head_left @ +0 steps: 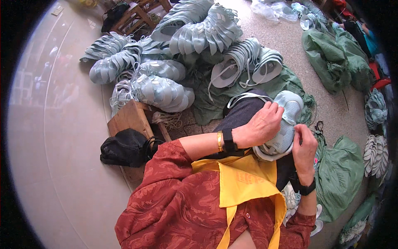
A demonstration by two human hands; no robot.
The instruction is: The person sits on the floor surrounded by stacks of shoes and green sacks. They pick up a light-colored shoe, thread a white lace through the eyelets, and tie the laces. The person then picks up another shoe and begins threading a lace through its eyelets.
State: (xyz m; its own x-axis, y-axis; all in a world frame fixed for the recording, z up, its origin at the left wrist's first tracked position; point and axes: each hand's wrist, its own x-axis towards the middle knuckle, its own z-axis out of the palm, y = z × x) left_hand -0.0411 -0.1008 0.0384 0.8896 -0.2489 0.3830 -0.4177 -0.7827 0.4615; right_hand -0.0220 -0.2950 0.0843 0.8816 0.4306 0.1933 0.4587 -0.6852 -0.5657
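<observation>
A pale blue shoe upper [289, 103] rests on my lap, over my dark trousers, just beyond the yellow apron [232, 182]. My left hand [265, 124] lies across its left side, with thumb and fingertips pinched on the upper near its middle. On the opposite edge, my right hand [304, 147] has its thumb and fingertips closed on the upper's side. A pale lace [248, 96] loops out to the left of the upper, above my knee. Whatever finer part sits between the fingertips is too small to make out.
Nested stacks of pale blue shoe uppers [207, 31] are heaped ahead and to the left. A wooden stool [130, 120] with a black bag [124, 147] stands at my left. Green sacks [338, 178] lie on the right, with more uppers [376, 155] along the far right.
</observation>
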